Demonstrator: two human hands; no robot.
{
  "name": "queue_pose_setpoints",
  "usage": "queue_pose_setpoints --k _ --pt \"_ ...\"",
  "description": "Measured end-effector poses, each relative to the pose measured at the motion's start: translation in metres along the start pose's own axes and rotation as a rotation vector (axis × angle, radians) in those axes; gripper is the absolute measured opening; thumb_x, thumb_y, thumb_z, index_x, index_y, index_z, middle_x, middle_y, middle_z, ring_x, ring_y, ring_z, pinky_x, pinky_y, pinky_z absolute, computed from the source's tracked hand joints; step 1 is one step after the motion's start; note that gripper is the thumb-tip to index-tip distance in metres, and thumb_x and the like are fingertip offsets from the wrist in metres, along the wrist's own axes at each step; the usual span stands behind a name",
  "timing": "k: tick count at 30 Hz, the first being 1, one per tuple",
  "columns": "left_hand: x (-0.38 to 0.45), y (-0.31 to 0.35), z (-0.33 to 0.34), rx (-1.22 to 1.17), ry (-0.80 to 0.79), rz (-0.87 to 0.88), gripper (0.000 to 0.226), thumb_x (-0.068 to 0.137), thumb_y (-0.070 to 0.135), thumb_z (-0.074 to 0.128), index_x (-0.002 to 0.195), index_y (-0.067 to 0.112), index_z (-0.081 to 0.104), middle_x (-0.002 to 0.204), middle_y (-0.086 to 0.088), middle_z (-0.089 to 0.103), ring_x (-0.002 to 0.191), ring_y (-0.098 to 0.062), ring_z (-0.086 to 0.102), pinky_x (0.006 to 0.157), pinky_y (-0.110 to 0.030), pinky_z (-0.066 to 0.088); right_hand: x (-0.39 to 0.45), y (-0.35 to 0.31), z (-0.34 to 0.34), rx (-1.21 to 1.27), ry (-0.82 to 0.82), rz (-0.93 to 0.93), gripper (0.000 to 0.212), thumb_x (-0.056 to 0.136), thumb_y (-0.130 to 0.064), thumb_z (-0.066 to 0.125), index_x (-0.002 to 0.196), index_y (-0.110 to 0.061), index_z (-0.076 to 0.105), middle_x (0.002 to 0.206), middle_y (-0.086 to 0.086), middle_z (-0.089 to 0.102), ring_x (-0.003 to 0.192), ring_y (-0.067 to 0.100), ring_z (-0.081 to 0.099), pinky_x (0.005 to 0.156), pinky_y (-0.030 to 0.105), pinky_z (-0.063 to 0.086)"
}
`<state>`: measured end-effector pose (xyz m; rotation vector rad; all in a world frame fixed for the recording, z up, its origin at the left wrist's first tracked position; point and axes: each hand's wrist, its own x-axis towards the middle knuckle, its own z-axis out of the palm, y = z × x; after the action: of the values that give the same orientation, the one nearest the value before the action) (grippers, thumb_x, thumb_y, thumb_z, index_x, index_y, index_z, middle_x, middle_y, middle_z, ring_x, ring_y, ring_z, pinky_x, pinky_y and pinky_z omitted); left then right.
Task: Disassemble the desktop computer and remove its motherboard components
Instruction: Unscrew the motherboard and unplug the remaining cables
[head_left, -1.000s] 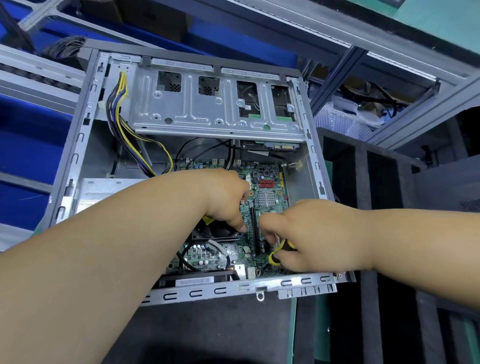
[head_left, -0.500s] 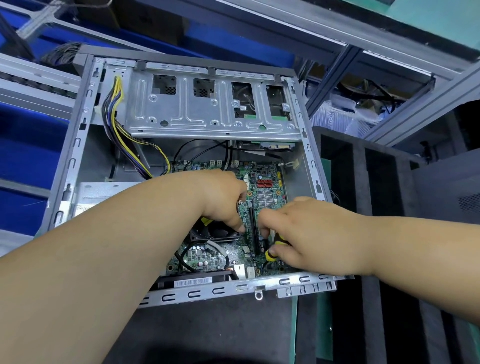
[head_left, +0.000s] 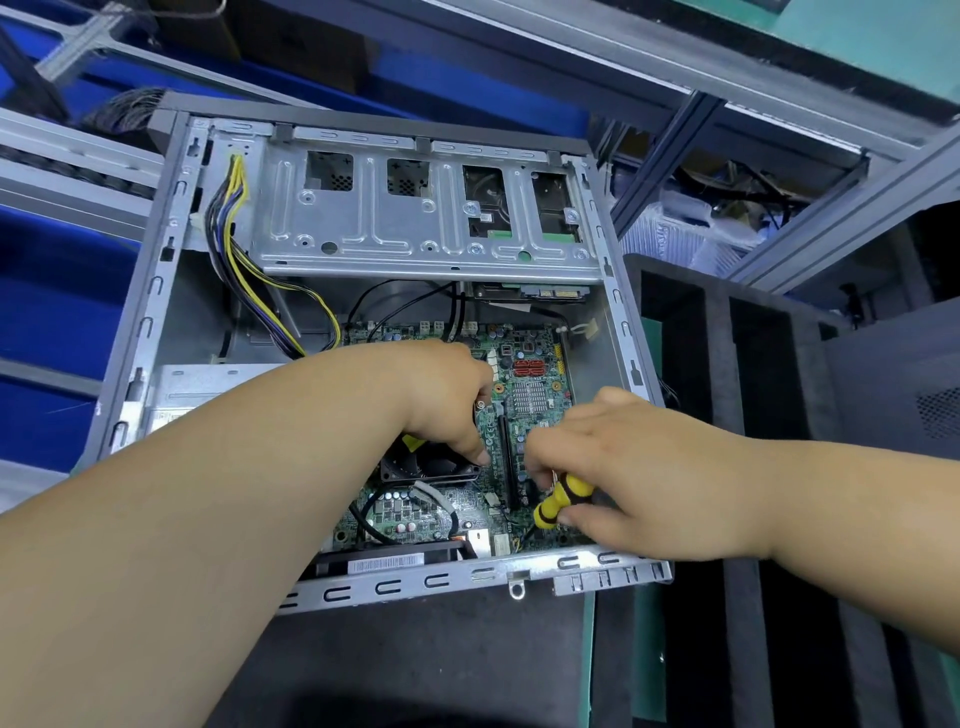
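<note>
The open computer case (head_left: 156, 291) fills the centre of the frame, its drive cage (head_left: 415, 228) across the upper part and the motherboard (head_left: 524, 364) lying flat in the lower centre. On the board, a long black slot (head_left: 503, 457) runs from upper frame towards lower frame, between the two hands. The left hand (head_left: 441, 395) enters from the lower left and rests over the cooler fan (head_left: 431, 465), fingers curled downward with one fingertip touching the board just left of the slot; whether it pinches anything cannot be told. The right hand (head_left: 618, 467) enters from the right, its fingers wrapped around a yellow-and-black screwdriver (head_left: 561, 499), the handle angled down and towards the lower left. The tip is hidden, so the screw it addresses cannot be identified. By judgement, the work point lies just right of the slot's lower end, nearer the right hand, with the tool's long axis roughly parallel to the slot.
</note>
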<state>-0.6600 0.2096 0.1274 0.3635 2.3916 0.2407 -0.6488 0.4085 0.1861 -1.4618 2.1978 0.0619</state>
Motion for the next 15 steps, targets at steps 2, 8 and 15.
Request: queue_pose_setpoints --k 2,8,15 --pt "-0.0003 -0.0002 0.0003 0.0 -0.005 -0.001 0.073 0.072 0.062 0.072 0.131 0.027 0.047 0.125 -0.003 0.048 0.11 -0.024 0.05 0.09 -0.034 0.045 -0.0013 0.0003 -0.0001 -0.03 0.001 0.003 0.015 0.089 -0.042 0.049 0.098 -0.031 0.046 0.084 -0.018 0.047 0.089 0.006 0.043 0.082 0.024 0.022" --pt "0.0003 -0.0003 0.0004 0.003 0.001 0.001 0.073 0.072 0.061 0.072 0.132 0.027 0.047 0.127 -0.003 0.048 0.112 -0.024 0.05 0.092 -0.035 0.045 -0.0003 -0.0032 0.0094 -0.13 0.03 0.039 0.032 0.095 -0.049 0.022 0.105 -0.026 0.042 0.08 -0.013 0.05 0.084 0.013 0.048 0.082 0.026 0.02" --pt "0.0005 -0.0001 -0.0002 0.004 -0.007 0.0 0.075 0.071 0.063 0.072 0.132 0.028 0.046 0.127 -0.003 0.048 0.113 -0.024 0.05 0.095 -0.037 0.045 0.0015 -0.0051 0.0093 -0.03 0.076 0.092 0.021 0.09 -0.045 0.041 0.102 -0.027 0.044 0.083 -0.013 0.049 0.082 0.01 0.046 0.081 0.027 0.022"
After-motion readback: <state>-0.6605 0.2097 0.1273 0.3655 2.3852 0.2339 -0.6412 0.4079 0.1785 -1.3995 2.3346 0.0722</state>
